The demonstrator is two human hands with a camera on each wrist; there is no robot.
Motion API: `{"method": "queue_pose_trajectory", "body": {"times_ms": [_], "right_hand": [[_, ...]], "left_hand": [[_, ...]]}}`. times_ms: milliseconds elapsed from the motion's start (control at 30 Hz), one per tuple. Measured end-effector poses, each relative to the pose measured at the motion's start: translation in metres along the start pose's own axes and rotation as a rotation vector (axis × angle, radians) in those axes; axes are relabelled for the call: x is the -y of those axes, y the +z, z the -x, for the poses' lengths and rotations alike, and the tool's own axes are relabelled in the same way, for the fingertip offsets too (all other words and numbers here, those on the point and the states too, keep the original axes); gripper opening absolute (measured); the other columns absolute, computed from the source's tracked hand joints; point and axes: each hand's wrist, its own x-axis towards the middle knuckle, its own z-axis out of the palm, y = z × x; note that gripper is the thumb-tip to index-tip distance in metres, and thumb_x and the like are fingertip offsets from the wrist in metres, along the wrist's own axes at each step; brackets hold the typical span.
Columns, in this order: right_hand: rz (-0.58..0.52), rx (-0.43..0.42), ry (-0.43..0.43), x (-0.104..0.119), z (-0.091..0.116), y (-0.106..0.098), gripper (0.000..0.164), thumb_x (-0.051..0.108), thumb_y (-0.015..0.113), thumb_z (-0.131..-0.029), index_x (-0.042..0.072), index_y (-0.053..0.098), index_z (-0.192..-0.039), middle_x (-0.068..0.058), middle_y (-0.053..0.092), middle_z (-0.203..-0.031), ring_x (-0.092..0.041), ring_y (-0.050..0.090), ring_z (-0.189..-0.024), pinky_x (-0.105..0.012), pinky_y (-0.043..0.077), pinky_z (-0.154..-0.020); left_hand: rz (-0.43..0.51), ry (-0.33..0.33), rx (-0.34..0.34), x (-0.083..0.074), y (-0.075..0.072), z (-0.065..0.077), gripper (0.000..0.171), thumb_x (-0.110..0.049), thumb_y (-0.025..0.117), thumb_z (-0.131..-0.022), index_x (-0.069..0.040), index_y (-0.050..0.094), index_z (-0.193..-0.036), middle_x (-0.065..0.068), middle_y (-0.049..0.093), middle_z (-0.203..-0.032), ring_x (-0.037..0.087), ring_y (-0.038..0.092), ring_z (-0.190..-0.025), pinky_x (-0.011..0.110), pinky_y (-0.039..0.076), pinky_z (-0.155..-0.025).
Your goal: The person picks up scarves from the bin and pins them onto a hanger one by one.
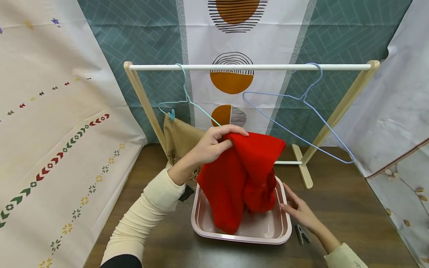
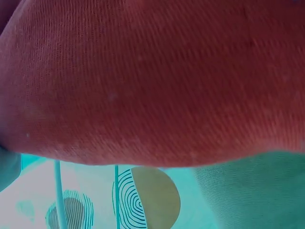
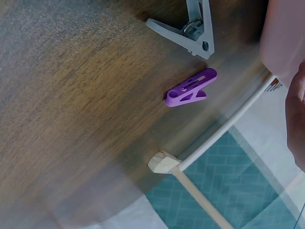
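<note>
My left hand (image 1: 214, 143) grips a red knit cloth (image 1: 241, 175) near its top, fingers and thumb bunched into the fabric. The cloth hangs in folds over a pink plastic basin (image 1: 249, 234), its lower end inside it. Red fabric (image 2: 152, 86) fills most of the left wrist view. My right hand (image 1: 303, 214) holds the basin's right side, thumb over the rim and fingers along the outer wall. Only part of that hand (image 3: 296, 119) shows in the right wrist view, close to the basin (image 3: 283, 43).
Behind the basin stands a rack with a white rail (image 1: 261, 67). From it hang a blue hanger (image 1: 303, 98) and a mint hanger (image 1: 187, 97) with a tan fringed cloth (image 1: 181, 136) clipped on. A grey clothespin (image 3: 190, 33) and a purple one (image 3: 190, 88) lie right of the basin.
</note>
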Motion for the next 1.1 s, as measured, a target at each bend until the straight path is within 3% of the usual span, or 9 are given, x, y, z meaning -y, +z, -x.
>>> {"method": "queue_pose_trajectory", "body": {"times_ms": [200,367,500,633,800,967,1100], "right_hand": [[0.022,0.001,0.014,0.007,-0.001,-0.002,0.068,0.003,0.058,-0.087,0.0,0.019,-0.143,-0.037,0.049,-0.115,-0.011,0.059,-0.094,-0.026,0.051,-0.068],[0.147,-0.04,-0.013,0.015,-0.002,-0.006,0.069,0.005,0.063,-0.084,-0.001,0.025,-0.141,-0.032,0.05,-0.117,-0.015,0.061,-0.092,-0.025,0.051,-0.069],[0.289,-0.177,-0.096,0.031,-0.009,-0.016,0.069,-0.001,0.067,-0.079,-0.002,0.032,-0.138,-0.024,0.053,-0.113,-0.007,0.059,-0.086,-0.022,0.05,-0.067],[0.354,-0.339,-0.158,0.055,-0.018,-0.034,0.07,-0.008,0.069,-0.073,-0.001,0.038,-0.135,-0.005,0.053,-0.108,0.001,0.057,-0.083,-0.013,0.047,-0.064],[0.365,-0.413,-0.213,0.086,-0.026,-0.054,0.067,-0.011,0.068,-0.073,-0.002,0.041,-0.134,0.016,0.047,-0.104,0.008,0.054,-0.086,-0.007,0.043,-0.066],[0.408,-0.489,-0.317,0.106,-0.033,-0.07,0.065,-0.014,0.068,-0.07,-0.003,0.046,-0.13,0.017,0.051,-0.102,0.01,0.052,-0.087,-0.005,0.042,-0.068],[0.469,-0.65,-0.453,0.117,-0.042,-0.087,0.051,-0.002,0.071,-0.073,-0.005,0.054,-0.121,0.014,0.054,-0.096,0.01,0.052,-0.082,-0.005,0.04,-0.069]], "left_hand": [[0.005,0.014,0.002,0.002,0.0,0.005,0.024,0.012,0.042,-0.086,0.012,0.056,-0.105,0.024,0.056,-0.108,0.024,0.053,-0.1,0.037,0.042,-0.088],[-0.009,0.015,-0.009,0.005,0.0,0.011,0.024,0.014,0.042,-0.086,0.012,0.056,-0.105,0.024,0.057,-0.107,0.023,0.053,-0.101,0.036,0.041,-0.089],[-0.044,0.027,-0.009,0.008,0.001,0.015,0.026,0.014,0.042,-0.085,0.011,0.057,-0.106,0.022,0.058,-0.108,0.022,0.054,-0.1,0.035,0.042,-0.088],[-0.068,0.036,0.0,0.01,0.001,0.018,0.028,0.015,0.041,-0.084,0.009,0.057,-0.107,0.021,0.058,-0.107,0.022,0.054,-0.098,0.034,0.042,-0.087],[-0.063,0.041,0.011,0.013,0.002,0.021,0.03,0.016,0.04,-0.083,0.009,0.057,-0.107,0.02,0.059,-0.107,0.022,0.053,-0.093,0.033,0.042,-0.083],[-0.057,0.043,0.019,0.014,0.005,0.023,0.031,0.017,0.04,-0.082,0.009,0.057,-0.106,0.02,0.059,-0.106,0.022,0.054,-0.095,0.034,0.043,-0.085],[-0.071,0.056,0.027,0.012,0.008,0.023,0.03,0.017,0.041,-0.082,0.009,0.058,-0.106,0.02,0.059,-0.106,0.022,0.054,-0.096,0.034,0.043,-0.084]]}}
